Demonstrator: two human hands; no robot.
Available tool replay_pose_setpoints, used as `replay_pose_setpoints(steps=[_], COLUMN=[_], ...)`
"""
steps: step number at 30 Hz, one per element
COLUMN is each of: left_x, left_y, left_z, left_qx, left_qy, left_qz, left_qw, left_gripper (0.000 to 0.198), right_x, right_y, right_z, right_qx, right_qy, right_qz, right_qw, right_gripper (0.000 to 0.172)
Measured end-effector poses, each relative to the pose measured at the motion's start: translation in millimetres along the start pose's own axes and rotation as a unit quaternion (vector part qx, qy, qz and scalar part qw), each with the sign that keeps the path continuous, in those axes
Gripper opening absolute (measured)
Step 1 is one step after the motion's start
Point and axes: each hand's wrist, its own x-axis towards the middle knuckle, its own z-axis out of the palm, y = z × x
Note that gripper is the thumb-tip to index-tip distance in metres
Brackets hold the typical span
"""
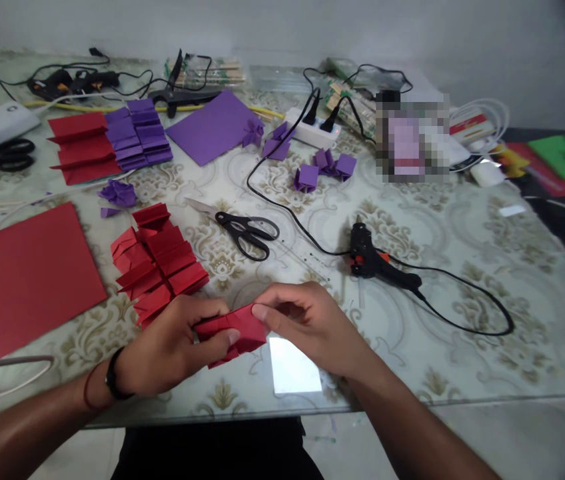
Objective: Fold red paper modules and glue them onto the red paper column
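Note:
Between my two hands, just above the near edge of the table, is a folded piece of red paper (250,330). My left hand (177,347) grips its left part, with the thumb lying across the front. At the upper right corner, my right hand (307,323) pinches the edge between thumb and fingers. Several pleated red paper pieces (162,257) lie just beyond my left hand. A flat red paper sheet (42,273) rests farther left. Black-handled scissors (242,230) lie beyond my hands, blades pointing left.
A black glue gun (362,257) with a looping cord lies to the right. Behind are a purple sheet (212,127), folded purple pieces (332,167), pleated purple paper (140,137) and a white power strip (312,130). More glue guns (72,83) sit at the back left.

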Motion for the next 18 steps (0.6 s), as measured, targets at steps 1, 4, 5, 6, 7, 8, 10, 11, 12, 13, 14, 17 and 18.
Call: replay_pose_setpoints(steps=[1,4,5,6,7,8,10,11,12,13,14,17,18], left_x=[0,0,0,-1,-1,-1,-1,-2,-2,-2,-1,0,1], left_y=[0,0,1,1,1,1,2,2,2,2,2,0,-2], left_z=[-0.7,-1.8,-1.8,-1.7,-1.5,-1.3,-1.3,-1.6,-1.9,-2.2,-2.4,-1.0,0.3], left_qx=[-0.014,-0.052,-0.059,-0.062,-0.062,-0.058,-0.037,-0.023,-0.009,0.004,0.016,0.065,0.092], left_qy=[-0.006,-0.018,-0.020,-0.022,-0.023,-0.023,-0.017,-0.012,-0.007,-0.004,-0.002,0.004,0.010], left_qz=[-0.007,-0.023,-0.024,-0.023,-0.022,-0.020,-0.011,-0.006,-0.001,0.004,0.009,0.035,0.052], left_qw=[1.000,0.998,0.998,0.998,0.998,0.998,0.999,1.000,1.000,1.000,1.000,0.997,0.994], left_gripper=[0.035,0.034,0.034,0.034,0.034,0.035,0.038,0.039,0.040,0.039,0.039,0.037,0.037], right_x=[0,-1,-1,-1,-2,-2,-3,-3,-3,-2,-2,-1,-2], right_y=[0,1,2,2,3,4,6,6,7,7,7,7,7], right_z=[0,0,-1,-2,-4,-5,-8,-9,-10,-10,-11,-13,-15], right_qx=[-0.015,-0.064,-0.076,-0.084,-0.090,-0.094,-0.101,-0.102,-0.098,-0.089,-0.080,-0.074,-0.080], right_qy=[0.001,0.025,0.038,0.052,0.066,0.079,0.101,0.107,0.111,0.116,0.122,0.174,0.203], right_qz=[-0.005,-0.032,-0.041,-0.048,-0.053,-0.056,-0.059,-0.058,-0.057,-0.057,-0.057,-0.068,-0.075], right_qw=[1.000,0.997,0.996,0.994,0.992,0.991,0.988,0.987,0.987,0.988,0.988,0.980,0.973], right_gripper=[0.026,0.027,0.027,0.027,0.028,0.030,0.036,0.039,0.040,0.039,0.037,0.024,0.018])
